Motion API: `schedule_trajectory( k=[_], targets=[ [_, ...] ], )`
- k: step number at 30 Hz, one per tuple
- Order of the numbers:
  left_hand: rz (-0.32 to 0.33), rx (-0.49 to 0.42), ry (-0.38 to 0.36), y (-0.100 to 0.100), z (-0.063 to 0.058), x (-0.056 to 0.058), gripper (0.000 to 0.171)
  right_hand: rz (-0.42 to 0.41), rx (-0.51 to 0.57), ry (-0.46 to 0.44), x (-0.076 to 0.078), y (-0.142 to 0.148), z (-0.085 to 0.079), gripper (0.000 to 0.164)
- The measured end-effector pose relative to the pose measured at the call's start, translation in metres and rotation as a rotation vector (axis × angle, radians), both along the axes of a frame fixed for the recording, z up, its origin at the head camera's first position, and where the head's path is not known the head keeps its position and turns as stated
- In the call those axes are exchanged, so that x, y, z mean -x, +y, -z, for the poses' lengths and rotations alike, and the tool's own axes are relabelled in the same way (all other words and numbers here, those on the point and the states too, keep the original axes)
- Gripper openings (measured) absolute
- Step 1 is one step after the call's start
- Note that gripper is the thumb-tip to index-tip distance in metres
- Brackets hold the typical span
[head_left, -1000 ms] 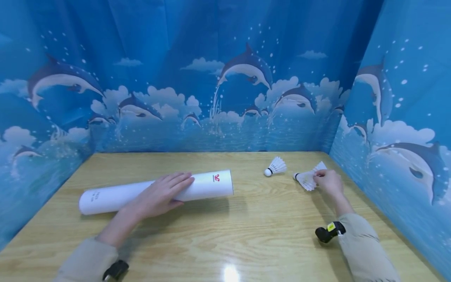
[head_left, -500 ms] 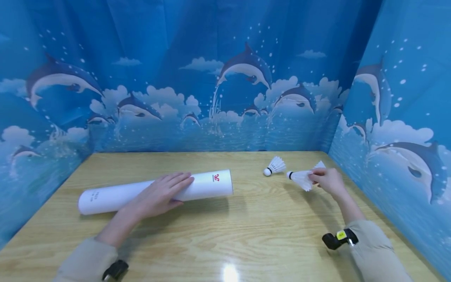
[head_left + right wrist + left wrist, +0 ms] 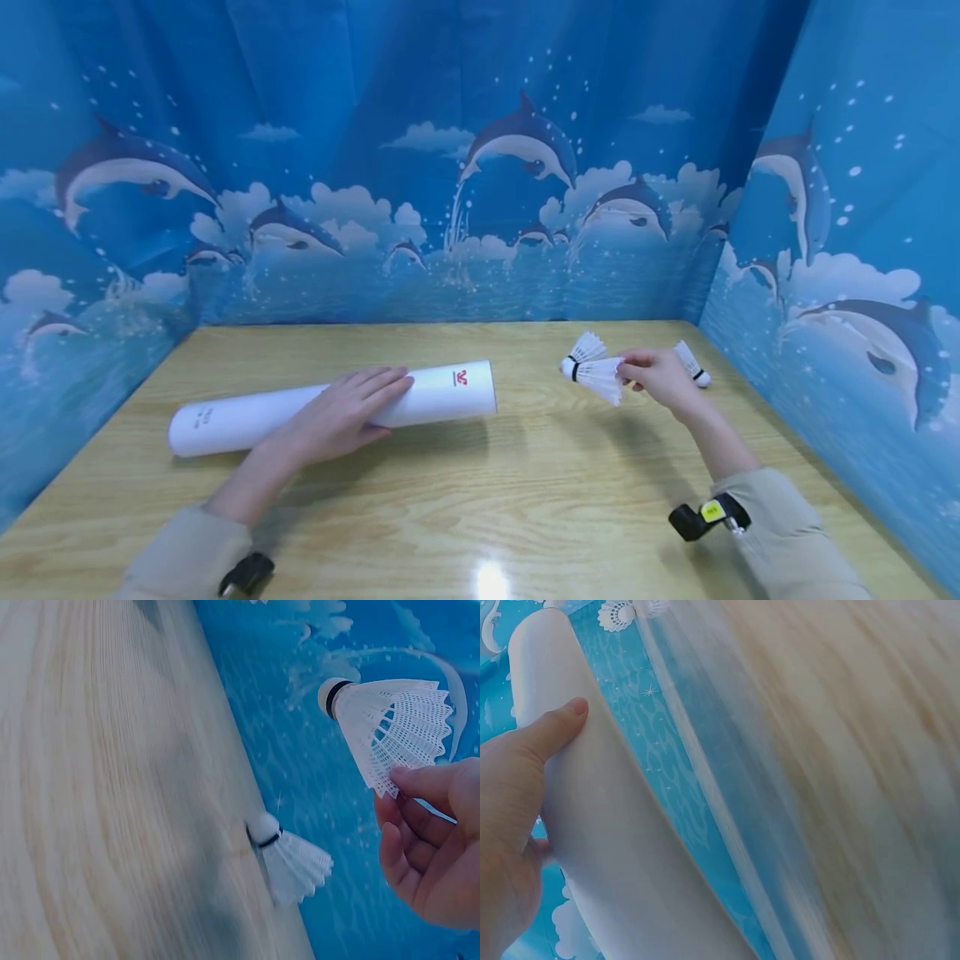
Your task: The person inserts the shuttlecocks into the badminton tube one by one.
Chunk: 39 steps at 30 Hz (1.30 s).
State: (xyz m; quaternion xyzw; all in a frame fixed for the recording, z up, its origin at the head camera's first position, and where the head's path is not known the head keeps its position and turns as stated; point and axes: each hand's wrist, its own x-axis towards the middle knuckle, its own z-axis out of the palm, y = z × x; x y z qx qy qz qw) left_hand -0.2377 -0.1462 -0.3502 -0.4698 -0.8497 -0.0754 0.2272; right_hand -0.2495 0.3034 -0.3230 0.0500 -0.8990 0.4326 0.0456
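My left hand [image 3: 337,421] grips a long white shuttlecock tube [image 3: 446,396] from above, around its middle. The tube lies slantwise, its right end bearing a small red logo and raised over the tabletop. In the left wrist view, the thumb presses along the tube's side [image 3: 604,795]. My right hand [image 3: 663,379] pinches a white shuttlecock [image 3: 602,379] by the skirt's edge between thumb and fingers. Its black-banded cork points left, toward the tube. In the right wrist view, the held shuttlecock [image 3: 394,724] hangs in the air above the table.
A second shuttlecock [image 3: 589,344] lies toward the back, partly overlapped by the held one in the head view. A third shuttlecock [image 3: 693,364] rests near the right edge of the wooden table [image 3: 480,492]. Blue dolphin-print curtains [image 3: 420,150] enclose the back and sides.
My right hand has carried the pinched shuttlecock left and up from the table, uncovering the shuttlecock at the right. My left hand and the tube have stayed in place.
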Motion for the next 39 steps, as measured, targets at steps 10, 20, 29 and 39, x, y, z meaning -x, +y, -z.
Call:
schedule_trajectory(
  k=[10, 20, 29, 39],
  targets=[
    [0.006, 0.001, -0.004, -0.001, 0.0, 0.0, 0.08, -0.146, 0.053, 0.013, -0.002, -0.044, -0.002, 0.026],
    [0.007, 0.001, 0.006, -0.001, -0.002, -0.001, 0.08, -0.2, 0.074, -0.016, 0.003, -0.083, 0.003, 0.015],
    [0.013, -0.003, 0.009, -0.002, -0.002, -0.002, 0.08, -0.229, 0.171, -0.021, 0.009, -0.106, 0.012, 0.017],
    [0.02, -0.006, 0.019, -0.002, -0.003, -0.004, 0.079, -0.23, 0.167, 0.022, 0.009, -0.121, 0.015, 0.008]
  ],
)
